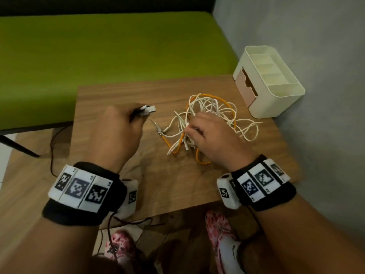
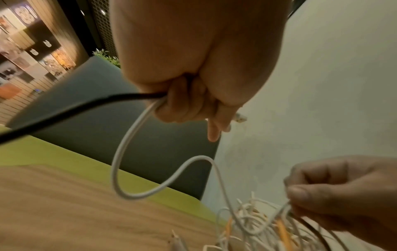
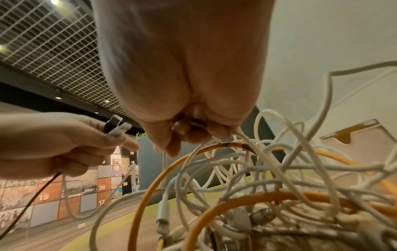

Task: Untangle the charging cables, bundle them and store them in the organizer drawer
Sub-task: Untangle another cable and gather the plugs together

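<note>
A tangle of white and orange cables (image 1: 209, 119) lies on the wooden table (image 1: 118, 155), right of centre. My left hand (image 1: 122, 125) is raised left of the pile and grips a white cable (image 2: 128, 144) and a black cable (image 2: 64, 108) in its fist, their plug ends (image 1: 148, 110) sticking out past the fingers. My right hand (image 1: 207, 135) sits on the near side of the tangle and pinches white strands (image 3: 242, 137). The cream organizer (image 1: 276, 89) stands at the table's far right corner, with its pink drawer (image 1: 246, 88) facing left.
A green bench (image 1: 98, 52) runs behind the table. A grey wall (image 1: 325, 95) rises close on the right, right behind the organizer. A thin dark cord (image 1: 53, 143) hangs off the table's left edge. My shoes (image 1: 217, 224) show below the near edge.
</note>
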{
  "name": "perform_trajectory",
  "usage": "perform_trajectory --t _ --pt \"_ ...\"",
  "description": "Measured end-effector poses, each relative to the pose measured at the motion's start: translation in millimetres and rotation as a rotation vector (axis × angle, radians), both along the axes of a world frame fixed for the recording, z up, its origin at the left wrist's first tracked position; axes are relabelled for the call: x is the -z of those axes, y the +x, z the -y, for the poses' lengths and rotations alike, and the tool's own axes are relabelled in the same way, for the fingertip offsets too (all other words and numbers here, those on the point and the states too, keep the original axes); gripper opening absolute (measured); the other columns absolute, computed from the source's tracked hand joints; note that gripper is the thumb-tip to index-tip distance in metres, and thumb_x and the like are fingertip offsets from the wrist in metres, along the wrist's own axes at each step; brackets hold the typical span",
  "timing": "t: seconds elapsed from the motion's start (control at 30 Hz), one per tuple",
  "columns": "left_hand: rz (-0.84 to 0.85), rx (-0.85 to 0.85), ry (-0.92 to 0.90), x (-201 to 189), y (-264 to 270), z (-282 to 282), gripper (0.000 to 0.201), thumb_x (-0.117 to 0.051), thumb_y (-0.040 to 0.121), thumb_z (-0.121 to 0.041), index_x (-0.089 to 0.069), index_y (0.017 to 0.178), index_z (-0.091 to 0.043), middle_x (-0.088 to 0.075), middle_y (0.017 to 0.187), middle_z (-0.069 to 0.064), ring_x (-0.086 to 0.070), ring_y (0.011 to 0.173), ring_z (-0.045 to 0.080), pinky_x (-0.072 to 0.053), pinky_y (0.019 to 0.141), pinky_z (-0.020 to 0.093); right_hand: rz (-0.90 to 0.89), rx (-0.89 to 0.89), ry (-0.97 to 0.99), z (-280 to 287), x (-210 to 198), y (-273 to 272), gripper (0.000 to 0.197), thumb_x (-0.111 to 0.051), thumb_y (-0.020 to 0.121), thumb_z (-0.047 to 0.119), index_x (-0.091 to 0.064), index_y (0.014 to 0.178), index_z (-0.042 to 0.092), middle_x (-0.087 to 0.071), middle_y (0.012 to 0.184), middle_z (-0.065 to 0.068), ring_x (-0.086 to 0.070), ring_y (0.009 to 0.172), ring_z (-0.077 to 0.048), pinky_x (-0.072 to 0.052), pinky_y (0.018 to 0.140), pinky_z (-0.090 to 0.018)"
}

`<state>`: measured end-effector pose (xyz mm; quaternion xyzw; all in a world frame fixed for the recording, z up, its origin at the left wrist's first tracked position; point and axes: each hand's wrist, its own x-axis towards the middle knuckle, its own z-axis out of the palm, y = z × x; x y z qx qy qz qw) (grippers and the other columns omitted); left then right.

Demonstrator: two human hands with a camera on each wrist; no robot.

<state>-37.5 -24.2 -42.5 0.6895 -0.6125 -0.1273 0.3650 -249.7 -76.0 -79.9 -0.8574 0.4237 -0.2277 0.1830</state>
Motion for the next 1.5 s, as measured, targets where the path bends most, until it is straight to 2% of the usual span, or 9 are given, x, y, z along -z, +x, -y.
perform_trajectory --t 0.17,0.37,0.5,0.63,0.73,0.97,1.07,1.17,1.5 --pt "-0.297 0.276 0.209 19 -34 8 0.023 -0.065 0.090 -0.030 -0.073 0.098 -0.010 -0.074 0.089 0.007 -0.068 0.085 0.018 -0.052 0.076 0.038 0.172 -0.046 -0.021 -6 -7 4 0.014 -0.060 0.092 0.013 -0.061 0.081 0.006 -0.047 0.079 0.005 -0.040 0.075 -0.005 -0.029 0.068 -0.014" --pt "-0.538 0.334 0.231 15 -33 14 0.026 -0.058 0.094 -0.031 -0.062 0.072 -0.018 -0.048 0.049 -0.014 -0.038 0.045 0.000 -0.031 0.050 0.028 0.327 -0.029 0.065 -11 -24 1 0.015 -0.060 0.097 0.016 -0.067 0.090 0.005 -0.055 0.078 0.001 -0.051 0.074 -0.011 -0.040 0.066 -0.024" --pt "-1.185 0.450 0.231 -1 -29 10 0.026 -0.048 0.093 -0.025 -0.052 0.070 -0.012 -0.024 0.050 -0.008 -0.016 0.042 0.006 -0.017 0.038 0.017 0.246 -0.075 0.326 -11 -20 -3 0.022 -0.051 0.100 0.035 -0.060 0.100 0.014 -0.057 0.085 0.008 -0.054 0.078 -0.008 -0.044 0.071 -0.032" --pt "-1.374 0.517 0.174 -12 -14 5 0.031 -0.041 0.097 -0.026 -0.051 0.069 -0.017 -0.010 0.055 -0.006 -0.007 0.044 0.007 -0.010 0.038 0.018 0.046 0.036 0.259 1 -5 -12 0.021 -0.041 0.104 0.041 -0.054 0.095 0.027 -0.054 0.080 0.016 -0.052 0.078 -0.004 -0.043 0.083 -0.044" --pt "-1.251 0.345 0.179 -10 2 6 0.032 -0.041 0.099 -0.025 -0.052 0.070 -0.017 -0.014 0.053 -0.008 -0.009 0.045 0.008 -0.010 0.039 0.020 0.149 0.119 0.269 6 -5 -20 0.017 -0.046 0.104 0.035 -0.059 0.096 0.028 -0.057 0.078 0.012 -0.055 0.076 -0.007 -0.048 0.077 -0.038" --pt "-0.038 -0.145 0.178 -1 0 4 0.020 -0.049 0.101 -0.030 -0.062 0.095 -0.015 -0.054 0.079 0.006 -0.045 0.060 0.010 -0.027 0.046 0.018 0.190 0.190 0.111 7 -9 -18 0.014 -0.060 0.097 0.021 -0.071 0.097 0.012 -0.059 0.082 0.006 -0.050 0.076 -0.008 -0.041 0.068 -0.027" --pt "-0.109 0.011 -0.019 2 -16 3 0.012 -0.049 0.099 -0.035 -0.055 0.095 -0.026 -0.063 0.102 0.010 -0.057 0.077 0.020 -0.039 0.062 0.023 0.084 0.125 0.035 5 -4 -9 0.014 -0.060 0.095 0.023 -0.070 0.094 0.013 -0.054 0.086 0.010 -0.049 0.081 -0.007 -0.043 0.076 -0.033" --pt "-0.226 0.206 0.128 12 -38 5 0.025 -0.049 0.097 -0.036 -0.065 0.106 -0.019 -0.071 0.104 0.007 -0.063 0.091 0.015 -0.048 0.081 0.040 0.161 0.041 -0.043 -1 -6 -2 0.012 -0.061 0.094 0.018 -0.069 0.092 0.009 -0.053 0.085 0.010 -0.047 0.081 -0.005 -0.039 0.074 -0.023" --pt "-0.410 0.347 0.173 28 -54 9 0.016 -0.056 0.097 -0.024 -0.068 0.089 -0.020 -0.070 0.081 -0.009 -0.064 0.078 0.002 -0.049 0.072 0.032 0.332 0.044 -0.068 -5 -16 -4 0.011 -0.061 0.094 0.012 -0.068 0.096 0.004 -0.067 0.092 -0.007 -0.061 0.086 -0.021 -0.047 0.074 -0.034"
